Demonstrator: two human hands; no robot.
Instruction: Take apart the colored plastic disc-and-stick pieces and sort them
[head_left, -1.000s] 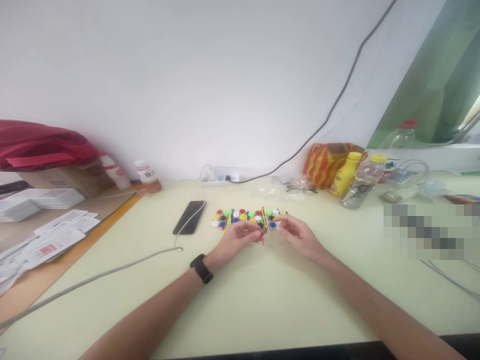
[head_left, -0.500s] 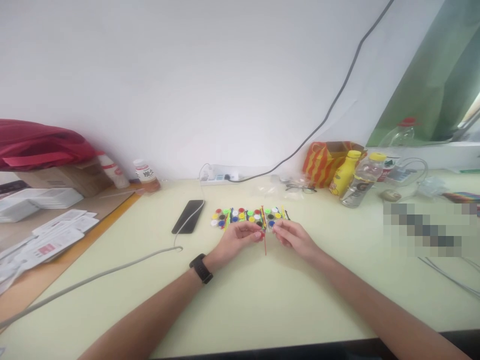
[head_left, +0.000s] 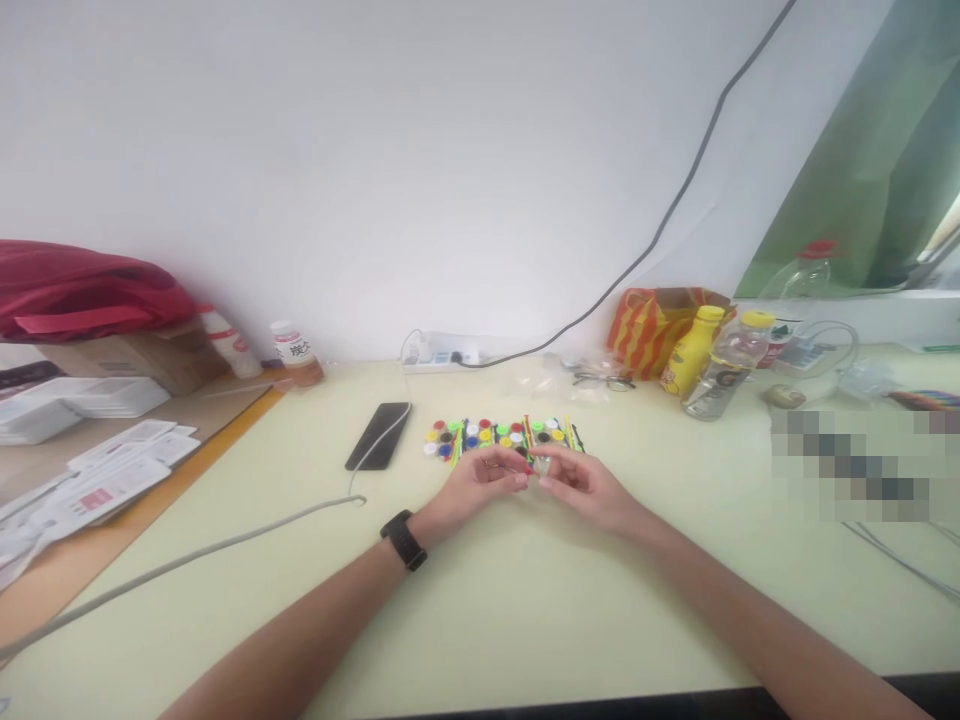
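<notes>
Over the near side of a row of small coloured discs (head_left: 505, 441), my left hand (head_left: 484, 480) is closed in a pinch on a thin red stick (head_left: 530, 468), of which only a short bit shows between the fingertips. My right hand (head_left: 581, 482) faces it, thumb and fingers curled close to the same spot; what they hold is too small to make out. The discs are red, yellow, green, blue, white and black. Among them stand thin coloured sticks (head_left: 574, 434), partly hidden behind my hands.
A black phone (head_left: 379, 436) lies left of the discs, a grey cable (head_left: 225, 540) crossing it. Behind are a power strip (head_left: 442, 352), eyeglasses (head_left: 604, 381), and a striped bag (head_left: 637, 330). Bottles (head_left: 724, 370) stand at right; white trays (head_left: 120, 397) and papers (head_left: 127, 470) lie left.
The red stick, which hung down between my hands, now shows only as a short bit at the fingertips. My right hand has come closer to my left.
</notes>
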